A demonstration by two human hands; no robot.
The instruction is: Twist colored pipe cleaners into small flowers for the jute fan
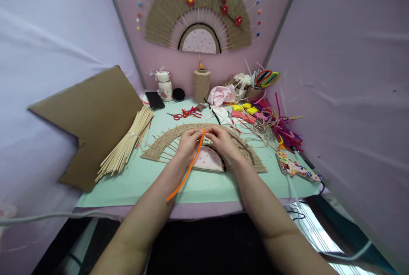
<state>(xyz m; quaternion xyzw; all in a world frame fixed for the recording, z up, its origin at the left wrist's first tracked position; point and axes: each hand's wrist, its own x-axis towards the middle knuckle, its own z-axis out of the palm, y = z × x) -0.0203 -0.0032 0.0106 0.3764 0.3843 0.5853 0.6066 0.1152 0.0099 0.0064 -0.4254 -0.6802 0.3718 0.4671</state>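
An orange pipe cleaner (187,175) runs from between my fingertips down across my left forearm. My left hand (189,142) pinches it near its upper end. Fingertips of my right hand (221,139) meet the left ones there, closed on the same end. Both hands are above a woven twine fan (169,136) with stick ribs, which lies flat on the table. Its half-round base (209,159) is pink-dotted fabric with a black edge, partly hidden by my hands. A dark branch-like strip (244,147) lies along the fan's right side.
Bamboo sticks (128,141) lie bundled by folded cardboard (92,117) at left. Behind the fan are red-handled scissors (179,116), a twine spool (201,85) and a bottle (164,85). At right lie purple pipe cleaners (289,132) and a patterned glue gun (295,166). A finished fan (166,11) hangs on the wall.
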